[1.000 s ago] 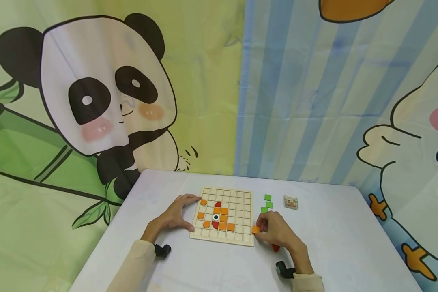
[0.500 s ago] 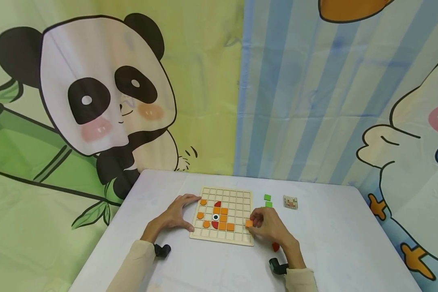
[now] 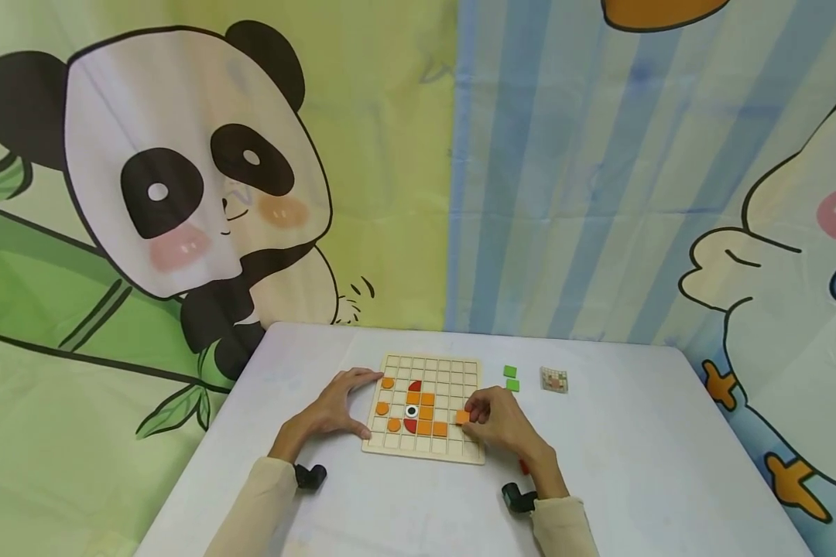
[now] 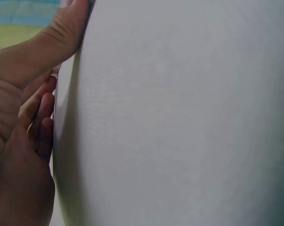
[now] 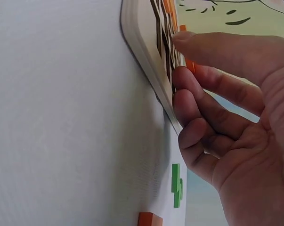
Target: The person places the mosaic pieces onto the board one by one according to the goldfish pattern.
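Observation:
A wooden grid board (image 3: 425, 458) lies on the table with a pattern of tiles in its cells. Several orange squares (image 3: 425, 413), two red quarter-round tiles (image 3: 409, 425), a round eye tile (image 3: 412, 411) and three orange discs (image 3: 382, 408) make it up. My left hand (image 3: 334, 402) touches the board's left side, thumb near the front corner and fingertips farther back, spread apart. My right hand (image 3: 505, 422) pinches an orange square tile (image 3: 463, 417) between thumb and fingers over the board's right columns. In the right wrist view the fingers partly cover this tile (image 5: 190, 65).
Green square tiles (image 3: 510, 371) lie right of the board, partly hidden by my right hand. A small pattern card (image 3: 554, 379) sits farther right. A red piece (image 3: 524, 466) shows beside my right wrist. Behind the table (image 3: 641, 433) hangs a cartoon-printed curtain (image 3: 390, 193).
My right hand has carried the orange square tile leftward from beside the board's right edge to over its right columns. The left hand stays at the board's left side.

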`<state>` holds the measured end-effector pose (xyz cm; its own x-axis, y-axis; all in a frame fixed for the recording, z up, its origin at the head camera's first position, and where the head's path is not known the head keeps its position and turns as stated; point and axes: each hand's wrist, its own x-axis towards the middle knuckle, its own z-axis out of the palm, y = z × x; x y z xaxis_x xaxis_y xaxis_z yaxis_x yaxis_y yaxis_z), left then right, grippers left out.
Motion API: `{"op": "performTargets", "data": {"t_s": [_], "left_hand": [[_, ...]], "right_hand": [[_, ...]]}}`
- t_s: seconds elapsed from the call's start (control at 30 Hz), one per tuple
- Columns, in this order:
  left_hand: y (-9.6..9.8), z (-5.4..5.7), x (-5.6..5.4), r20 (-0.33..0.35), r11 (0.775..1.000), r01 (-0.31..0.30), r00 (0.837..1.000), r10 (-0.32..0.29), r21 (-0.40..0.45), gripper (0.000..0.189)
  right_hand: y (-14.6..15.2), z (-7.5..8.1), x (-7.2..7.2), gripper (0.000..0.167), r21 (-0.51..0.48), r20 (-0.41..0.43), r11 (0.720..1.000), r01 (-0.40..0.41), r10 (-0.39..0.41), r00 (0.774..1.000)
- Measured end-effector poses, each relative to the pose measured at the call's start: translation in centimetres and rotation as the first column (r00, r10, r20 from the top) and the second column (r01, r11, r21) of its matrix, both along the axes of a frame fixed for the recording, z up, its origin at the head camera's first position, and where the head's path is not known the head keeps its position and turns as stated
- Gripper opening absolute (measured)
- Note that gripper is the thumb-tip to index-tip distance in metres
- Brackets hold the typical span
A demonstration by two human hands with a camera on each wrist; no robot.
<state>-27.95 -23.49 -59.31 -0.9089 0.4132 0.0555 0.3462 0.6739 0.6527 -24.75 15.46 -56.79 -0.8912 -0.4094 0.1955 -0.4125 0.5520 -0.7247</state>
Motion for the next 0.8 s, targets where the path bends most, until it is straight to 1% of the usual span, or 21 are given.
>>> {"op": "performTargets", "data": {"t_s": [0.1,0.27,0.4,0.5,0.57,0.73,0.8], "left_hand": [[-0.1,0.0,-0.1,0.002,1.0,-0.003,1.0,0.003,-0.008,0.124],[-0.2,-0.1,0.1,0.0,1.0,-0.009,1.0,0.009,-0.009,0.123],[-0.1,-0.1,0.2,-0.044,1.0,0.013,0.999,-0.013,-0.004,0.123],[0.2,0.0,0.1,-0.074,1.0,0.022,0.997,-0.022,-0.004,0.123],[0.2,0.1,0.0,-0.067,1.0,0.013,0.998,-0.012,0.001,0.123],[0.1,0.2,-0.2,-0.001,1.0,-0.012,1.0,0.012,-0.002,0.124],[0.1,0.2,-0.1,0.01,1.0,-0.011,1.0,0.011,-0.013,0.125]], "right_hand": [[-0.2,0.1,-0.2,0.017,0.013,0.01,1.0,-0.008,0.008,1.0],[-0.6,0.3,-0.3,0.016,0.03,0.026,0.999,-0.02,0.019,0.999],[-0.9,0.4,-0.4,0.014,0.047,0.02,0.999,-0.021,0.02,1.0],[-1.1,0.6,-0.6,0.014,0.058,0.009,0.998,-0.019,0.018,1.0],[-1.3,0.6,-0.8,0.014,0.061,-0.002,0.998,-0.025,0.025,1.0],[-2.0,0.3,-1.1,0.014,0.057,-0.006,0.997,-0.042,0.043,0.999],[-2.1,0.1,-1.1,0.014,0.062,-0.005,0.997,-0.041,0.041,0.999]]}}
